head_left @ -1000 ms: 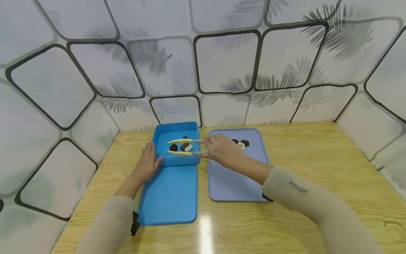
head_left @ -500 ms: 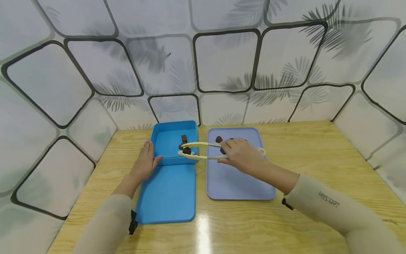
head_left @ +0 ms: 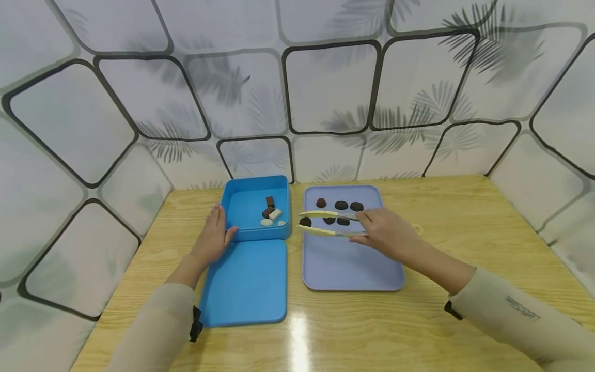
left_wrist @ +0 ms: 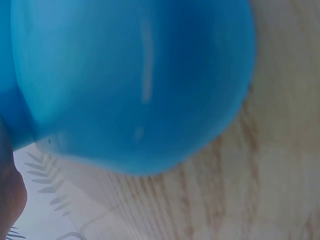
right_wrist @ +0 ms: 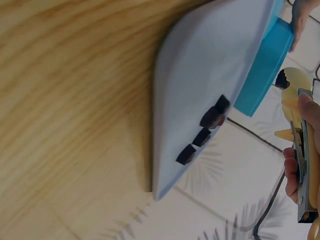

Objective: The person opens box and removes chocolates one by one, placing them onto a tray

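Tongs held in right hand, fingers curled round the handles, dark piece between the tips at the left edge of the lilac tray. Left hand spread against the left wall of the blue box, fingers straight. Lettering on right sleeve, too blurred to read. More dark pieces on the tray; brown bits and white bits in the box; blue panel just in front. Beneath all, grained yellowish wood surface, with a bright glare streak near the front. Behind and to both sides, pale walls printed with rounded black and grey outlines and feathery grey leaves.
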`<state>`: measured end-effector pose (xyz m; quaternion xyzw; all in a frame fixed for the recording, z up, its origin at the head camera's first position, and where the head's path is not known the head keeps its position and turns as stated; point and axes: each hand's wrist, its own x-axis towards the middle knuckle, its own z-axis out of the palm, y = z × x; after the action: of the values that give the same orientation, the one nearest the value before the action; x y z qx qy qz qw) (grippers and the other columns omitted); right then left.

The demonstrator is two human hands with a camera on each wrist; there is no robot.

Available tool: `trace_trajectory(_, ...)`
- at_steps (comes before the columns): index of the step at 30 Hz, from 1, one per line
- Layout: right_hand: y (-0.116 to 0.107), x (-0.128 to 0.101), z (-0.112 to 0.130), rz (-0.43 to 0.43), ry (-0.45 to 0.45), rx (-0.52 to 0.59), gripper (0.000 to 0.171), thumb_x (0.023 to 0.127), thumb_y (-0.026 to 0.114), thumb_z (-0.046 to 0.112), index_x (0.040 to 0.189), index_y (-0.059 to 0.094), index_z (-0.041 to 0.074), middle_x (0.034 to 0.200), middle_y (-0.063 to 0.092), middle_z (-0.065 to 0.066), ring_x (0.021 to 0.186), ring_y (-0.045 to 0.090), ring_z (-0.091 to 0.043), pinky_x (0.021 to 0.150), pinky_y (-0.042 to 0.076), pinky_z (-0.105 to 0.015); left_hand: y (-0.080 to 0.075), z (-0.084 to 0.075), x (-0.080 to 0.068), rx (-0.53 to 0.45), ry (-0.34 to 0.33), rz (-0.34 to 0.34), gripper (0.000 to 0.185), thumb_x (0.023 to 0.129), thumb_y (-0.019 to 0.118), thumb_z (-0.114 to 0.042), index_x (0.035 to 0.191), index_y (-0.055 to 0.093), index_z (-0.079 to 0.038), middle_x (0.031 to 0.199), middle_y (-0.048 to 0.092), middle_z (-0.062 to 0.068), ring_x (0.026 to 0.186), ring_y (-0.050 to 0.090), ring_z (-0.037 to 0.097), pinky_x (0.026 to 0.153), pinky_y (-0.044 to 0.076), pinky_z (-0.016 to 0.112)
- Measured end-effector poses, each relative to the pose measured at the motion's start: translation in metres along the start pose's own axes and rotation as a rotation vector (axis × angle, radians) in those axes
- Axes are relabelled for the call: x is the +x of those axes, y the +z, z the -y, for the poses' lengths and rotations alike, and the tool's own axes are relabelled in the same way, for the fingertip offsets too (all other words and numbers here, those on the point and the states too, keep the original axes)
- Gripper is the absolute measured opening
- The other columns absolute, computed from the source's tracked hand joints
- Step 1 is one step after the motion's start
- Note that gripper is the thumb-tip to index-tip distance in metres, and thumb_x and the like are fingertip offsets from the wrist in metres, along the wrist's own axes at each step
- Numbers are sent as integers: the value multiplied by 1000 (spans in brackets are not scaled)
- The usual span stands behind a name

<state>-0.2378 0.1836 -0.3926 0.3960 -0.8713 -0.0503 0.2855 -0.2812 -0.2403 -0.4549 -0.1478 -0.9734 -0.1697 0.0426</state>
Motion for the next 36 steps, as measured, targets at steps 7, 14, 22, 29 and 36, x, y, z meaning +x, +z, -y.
trace_trajectory(7,5,-21,-8,48,18,-15,60,74,75,45,99,66,-9,84,66,-16,73,65,-28,66,55,-37,2,2,1,0,13,-16,72,103,35,-34,143,6,19,152,3,34,142,3,46,114,10,55)
trace_trajectory(14,8,-31,-11,94,22,-42,57,73,76,45,94,64,-7,77,65,-14,64,62,-24,57,53,-34,0,2,1,7,9,-21,71,103,38,-32,143,6,19,152,5,34,141,4,47,114,11,56)
trace_trajectory(22,14,-33,-13,112,32,-31,56,73,75,44,93,63,-6,77,63,-14,65,62,-24,58,53,-34,0,0,-1,-4,10,-31,72,103,38,-33,143,8,19,152,6,35,141,5,47,113,13,57)
trace_trajectory(29,14,-33,-13,120,65,-16,61,72,76,47,97,64,-7,82,65,-16,66,63,-26,59,54,-35,2,1,1,18,16,-23,71,103,39,-30,143,6,19,152,6,35,142,4,46,115,11,54)
trace_trajectory(36,8,-28,-18,83,51,4,63,71,75,47,97,65,-9,83,65,-17,64,62,-26,56,54,-35,2,2,1,12,8,-20,71,102,41,-29,143,6,18,152,5,34,142,3,46,114,11,55)
